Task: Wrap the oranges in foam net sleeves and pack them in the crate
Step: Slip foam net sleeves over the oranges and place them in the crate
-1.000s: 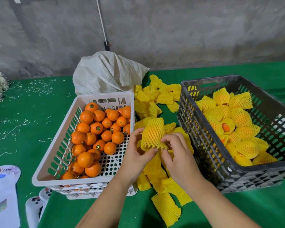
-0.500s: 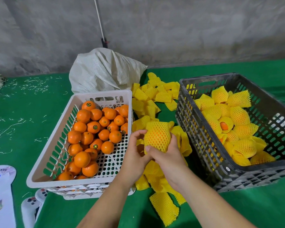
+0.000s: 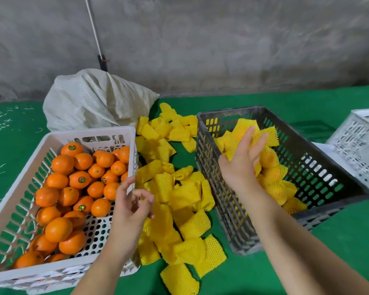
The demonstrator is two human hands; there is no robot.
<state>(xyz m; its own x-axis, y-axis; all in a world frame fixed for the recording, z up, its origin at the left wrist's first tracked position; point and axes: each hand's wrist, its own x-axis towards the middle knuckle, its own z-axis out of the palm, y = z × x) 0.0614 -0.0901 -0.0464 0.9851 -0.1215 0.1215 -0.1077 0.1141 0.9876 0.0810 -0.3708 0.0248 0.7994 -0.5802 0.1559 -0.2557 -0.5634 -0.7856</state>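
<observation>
While half a second ago both hands were cupping the sleeved orange mid-frame, the right hand is now releasing it, grip slackening, into the dark crate at right. The left hand, grip loosely curled and empty, is drifting toward the white basket, suggesting another orange is next.

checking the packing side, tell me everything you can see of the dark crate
The dark crate is a grey-black plastic box with slotted walls and a handle cutout in its far wall. It sits upright on the green cloth, right of the loose foam sleeves. Inside lie sleeved oranges. The right hand reaches over its near-left rim, onto the pile.
</observation>
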